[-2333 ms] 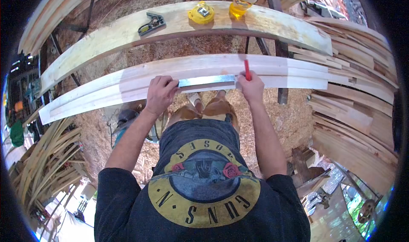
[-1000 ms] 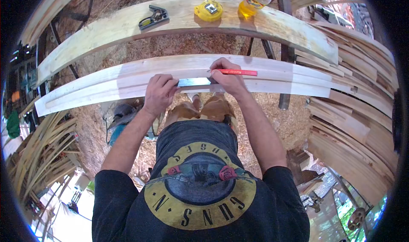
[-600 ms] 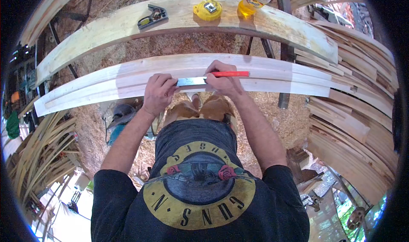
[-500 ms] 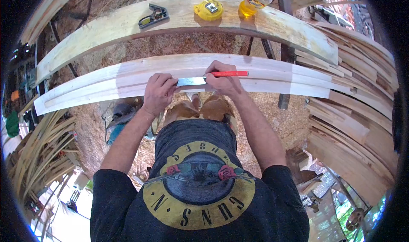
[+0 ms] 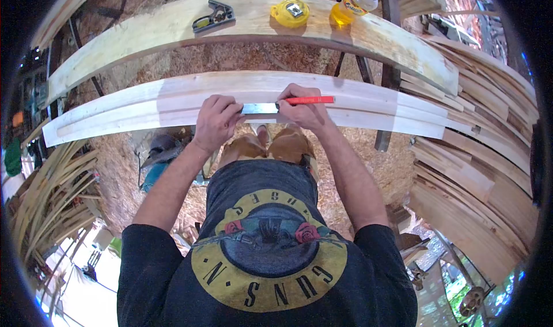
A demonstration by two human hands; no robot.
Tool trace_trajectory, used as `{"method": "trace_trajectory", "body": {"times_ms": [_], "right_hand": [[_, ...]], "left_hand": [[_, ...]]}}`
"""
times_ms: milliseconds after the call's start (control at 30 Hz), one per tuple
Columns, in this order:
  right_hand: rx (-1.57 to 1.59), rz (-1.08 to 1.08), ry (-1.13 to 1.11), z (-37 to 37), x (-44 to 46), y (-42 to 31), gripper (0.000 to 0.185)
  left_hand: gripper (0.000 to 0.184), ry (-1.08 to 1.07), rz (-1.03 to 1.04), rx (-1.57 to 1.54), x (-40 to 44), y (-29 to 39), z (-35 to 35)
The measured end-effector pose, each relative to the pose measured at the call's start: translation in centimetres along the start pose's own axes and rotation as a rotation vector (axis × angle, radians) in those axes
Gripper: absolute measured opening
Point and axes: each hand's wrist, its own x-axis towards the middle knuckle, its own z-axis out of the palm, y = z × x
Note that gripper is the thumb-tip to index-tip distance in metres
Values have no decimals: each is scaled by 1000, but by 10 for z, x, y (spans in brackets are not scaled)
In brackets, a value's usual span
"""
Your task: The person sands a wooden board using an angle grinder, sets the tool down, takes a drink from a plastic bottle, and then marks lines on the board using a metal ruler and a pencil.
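Observation:
A short metal ruler [image 5: 259, 108] lies along the pale board [image 5: 196, 88] in front of me. My left hand [image 5: 218, 119] is closed on the ruler's left end, its fingertips pinching the metal. At the other end, my right hand [image 5: 302, 107] holds a red pencil [image 5: 311, 100], which points out to the right, and its fingers press at the ruler's right end. The pencil's tip is hidden by my fingers. Both hands rest over the near half of the board.
Behind is a thicker plank [image 5: 132, 30] carrying a square head [image 5: 213, 17], a yellow tape measure [image 5: 290, 11] and a bottle [image 5: 355, 5] of yellow liquid. Stacked boards [image 5: 478, 194] lie at the right, thin strips [image 5: 55, 200] at the left. Shavings cover the floor [image 5: 368, 171].
My right hand has moved left along the ruler and turned, so the once upright pencil lies nearly level. My left hand keeps its hold. The view has shifted slightly.

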Motion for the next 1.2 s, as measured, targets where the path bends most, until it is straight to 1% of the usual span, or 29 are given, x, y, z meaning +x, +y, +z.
{"method": "trace_trajectory", "body": {"times_ms": [433, 733, 1200], "right_hand": [[-21, -42, 16, 4, 0, 4, 15], [5, 3, -9, 3, -1, 1, 13], [-54, -44, 26, 7, 0, 8, 13]], "left_hand": [[30, -2, -13, 0, -2, -1, 2], [29, -2, -9, 4, -2, -2, 2], [31, -3, -17, 1, -1, -1, 2]]}}
